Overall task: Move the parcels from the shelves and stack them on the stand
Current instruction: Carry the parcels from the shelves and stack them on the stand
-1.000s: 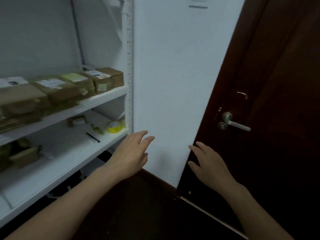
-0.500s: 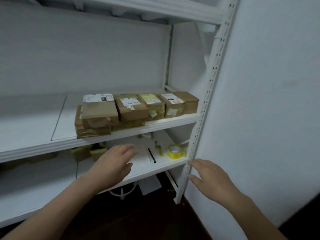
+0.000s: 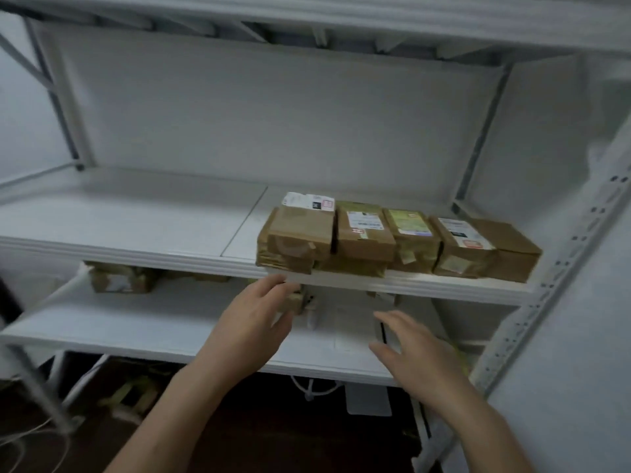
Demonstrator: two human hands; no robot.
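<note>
The brown parcels [image 3: 392,240] sit side by side on the right part of the middle shelf [image 3: 136,254], close to its front edge, and the stand is not in sight. The left hand [image 3: 252,322] and the right hand [image 3: 420,349] are both empty with loose fingers, apart from each other, just below that edge. They should probably go up over the lip and hold one parcel on both sides, so its neighbours do not fall. There is lots of room above the row and to its left, but the post [image 3: 546,302] stands close on the right.
</note>
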